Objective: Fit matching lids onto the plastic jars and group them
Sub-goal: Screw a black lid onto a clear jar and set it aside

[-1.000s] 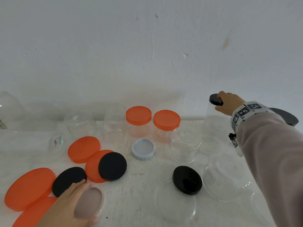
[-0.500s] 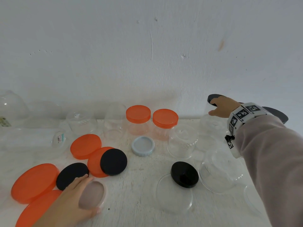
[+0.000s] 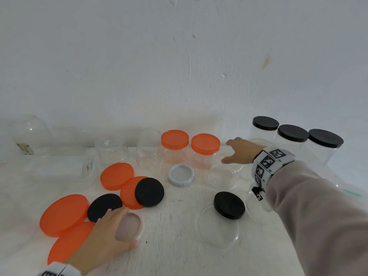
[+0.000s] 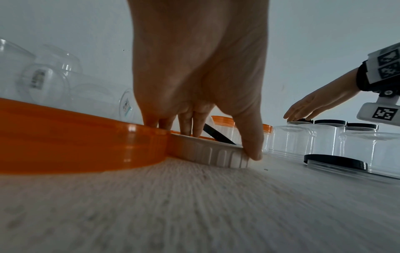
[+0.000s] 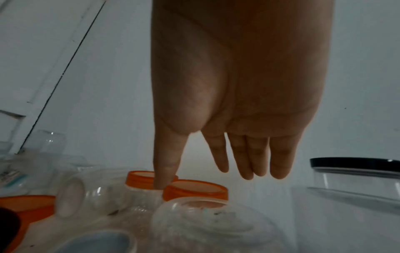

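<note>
Black-lidded jar (image 3: 263,130) now released, grouped upper right; right hand (image 3: 242,151) spread, empty; left hand (image 3: 111,234) grasping white lid (image 3: 130,228).

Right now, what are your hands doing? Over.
Left hand grips white lid. Right hand open, empty, over upturned jar. Three black-lidded jars grouped. Nothing blocking.

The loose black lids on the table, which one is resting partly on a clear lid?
The black lid nearest the right sleeve overlaps the flat clear lid. One other leans on an orange lid; another lies by the left hand.
</note>
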A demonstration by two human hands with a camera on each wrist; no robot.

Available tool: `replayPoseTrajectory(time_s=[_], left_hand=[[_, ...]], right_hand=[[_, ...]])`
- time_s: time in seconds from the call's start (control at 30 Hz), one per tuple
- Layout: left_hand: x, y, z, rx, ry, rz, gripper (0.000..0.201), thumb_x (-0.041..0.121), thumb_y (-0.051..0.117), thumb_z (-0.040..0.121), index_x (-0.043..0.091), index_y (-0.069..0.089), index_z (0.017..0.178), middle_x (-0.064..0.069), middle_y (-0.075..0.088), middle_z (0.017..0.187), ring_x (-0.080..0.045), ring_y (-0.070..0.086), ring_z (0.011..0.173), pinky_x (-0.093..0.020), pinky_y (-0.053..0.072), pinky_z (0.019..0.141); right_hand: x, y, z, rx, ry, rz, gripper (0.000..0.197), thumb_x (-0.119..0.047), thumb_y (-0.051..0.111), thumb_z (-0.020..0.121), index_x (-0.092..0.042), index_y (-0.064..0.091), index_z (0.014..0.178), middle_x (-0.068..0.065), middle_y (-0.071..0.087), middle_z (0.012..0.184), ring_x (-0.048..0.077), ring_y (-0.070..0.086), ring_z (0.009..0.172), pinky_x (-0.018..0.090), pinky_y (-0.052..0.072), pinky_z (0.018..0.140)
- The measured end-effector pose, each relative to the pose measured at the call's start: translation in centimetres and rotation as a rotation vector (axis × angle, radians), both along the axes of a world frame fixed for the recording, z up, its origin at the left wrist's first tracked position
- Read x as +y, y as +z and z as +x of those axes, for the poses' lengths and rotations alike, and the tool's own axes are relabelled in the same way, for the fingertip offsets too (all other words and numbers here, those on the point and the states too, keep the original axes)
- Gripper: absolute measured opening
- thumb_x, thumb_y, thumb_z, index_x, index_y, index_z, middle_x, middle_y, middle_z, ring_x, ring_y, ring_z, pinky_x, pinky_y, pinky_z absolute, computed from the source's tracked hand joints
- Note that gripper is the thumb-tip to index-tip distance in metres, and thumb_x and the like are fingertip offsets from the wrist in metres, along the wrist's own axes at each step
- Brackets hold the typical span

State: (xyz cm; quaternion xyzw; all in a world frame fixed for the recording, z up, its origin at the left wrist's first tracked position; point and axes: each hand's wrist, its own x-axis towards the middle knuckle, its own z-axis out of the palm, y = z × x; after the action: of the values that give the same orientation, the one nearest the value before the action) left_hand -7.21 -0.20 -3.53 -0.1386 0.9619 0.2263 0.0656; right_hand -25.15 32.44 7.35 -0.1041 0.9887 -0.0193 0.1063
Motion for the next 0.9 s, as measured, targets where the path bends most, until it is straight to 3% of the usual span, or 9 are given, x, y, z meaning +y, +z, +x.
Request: replayPoseTrajectory(time_s=[0.03,0.1,0.2,0.3,0.4,0.47,0.63,0.8,0.9], left_hand=[[0.1,-0.1,-0.4,-0.061,0.005,0.018,0.044,-0.022,0.035,0.091,-0.026,0.017,0.131,-0.048,0.016,0.141,-0.051,0.015,0.14,-0.042,0.006,0.114],[0.0,-0.9,-0.4,-0.11,0.094,0.244,0.061,-0.007,0.051,0.091,-0.014,0.015,0.14,-0.032,0.015,0.151,-0.04,0.012,0.145,-0.038,0.007,0.116],[-1.2,-2.1,0.1,-0.147,-0.085,0.112,0.09,0.036,0.069,0.084,0.013,0.011,0.149,-0.008,0.01,0.158,-0.027,0.006,0.148,-0.038,0.008,0.119],[-2.1,-2.5,1.0,-0.09,-0.205,0.08,0.102,0.056,0.07,0.075,0.025,0.01,0.15,0.005,0.006,0.159,-0.019,0.0,0.148,-0.037,0.006,0.118],[-3.1,-1.9,1.9,-0.019,-0.236,0.142,0.099,0.054,0.073,0.073,0.035,0.011,0.148,0.012,0.007,0.158,-0.01,0.005,0.147,-0.03,0.012,0.117],[-3.8,-1.4,2.6,-0.013,-0.231,0.092,0.096,0.057,0.071,0.072,0.041,0.01,0.145,0.015,0.005,0.158,-0.009,0.0,0.147,-0.032,0.011,0.118],[-5.7,-0.6,3.9,-0.179,-0.065,-0.148,0.099,0.057,0.063,0.078,0.03,0.002,0.151,0.002,-0.003,0.16,-0.023,0.0,0.148,-0.045,0.016,0.118],[-6.8,-0.6,5.0,-0.279,0.034,-0.12,0.102,0.059,0.063,0.078,0.034,-0.005,0.15,-0.004,-0.015,0.158,-0.031,-0.009,0.146,-0.055,0.019,0.115],[-7.1,-0.6,5.4,-0.302,0.018,-0.1,0.105,0.058,0.066,0.077,0.035,-0.007,0.149,-0.005,-0.022,0.156,-0.038,-0.017,0.144,-0.054,0.014,0.117]], right_hand=[[-0.8,-0.4,0.1,-0.009,-0.017,0.013,0.075,-0.051,0.058,0.09,-0.011,0.028,0.147,0.01,0.038,0.143,0.026,0.044,0.127,0.037,0.04,0.103],[-2.0,-1.3,0.2,-0.013,-0.073,0.027,0.08,-0.053,0.06,0.087,-0.008,0.027,0.145,0.012,0.038,0.143,0.028,0.044,0.128,0.039,0.04,0.101],[-3.0,-2.8,0.1,-0.037,-0.179,0.024,0.092,-0.057,0.063,0.083,-0.007,0.02,0.147,0.017,0.033,0.147,0.032,0.04,0.132,0.043,0.038,0.105],[-3.3,-4.1,0.1,-0.061,-0.25,0.025,0.096,-0.059,0.064,0.081,-0.011,0.016,0.148,0.02,0.026,0.151,0.036,0.034,0.136,0.048,0.035,0.107],[-3.6,-4.9,0.2,-0.038,-0.287,0.036,0.092,-0.058,0.064,0.08,-0.013,0.02,0.146,0.026,0.022,0.151,0.042,0.027,0.137,0.05,0.034,0.105],[-3.7,-5.1,0.2,-0.011,-0.308,0.036,0.091,-0.06,0.065,0.078,-0.015,0.022,0.144,0.025,0.028,0.146,0.041,0.029,0.133,0.046,0.036,0.104],[-4.1,-4.7,0.7,0.047,-0.339,0.022,0.097,-0.064,0.073,0.066,-0.018,0.026,0.138,0.017,0.038,0.131,0.035,0.04,0.119,0.042,0.04,0.097],[-4.6,-3.7,2.2,0.119,-0.311,-0.085,0.092,-0.049,0.077,0.067,-0.02,0.025,0.138,0.013,0.03,0.126,0.034,0.038,0.111,0.039,0.041,0.085],[-4.5,-2.9,3.2,0.105,-0.28,-0.193,0.102,-0.044,0.081,0.065,-0.021,0.018,0.142,0.013,0.024,0.129,0.034,0.036,0.112,0.036,0.037,0.082]])
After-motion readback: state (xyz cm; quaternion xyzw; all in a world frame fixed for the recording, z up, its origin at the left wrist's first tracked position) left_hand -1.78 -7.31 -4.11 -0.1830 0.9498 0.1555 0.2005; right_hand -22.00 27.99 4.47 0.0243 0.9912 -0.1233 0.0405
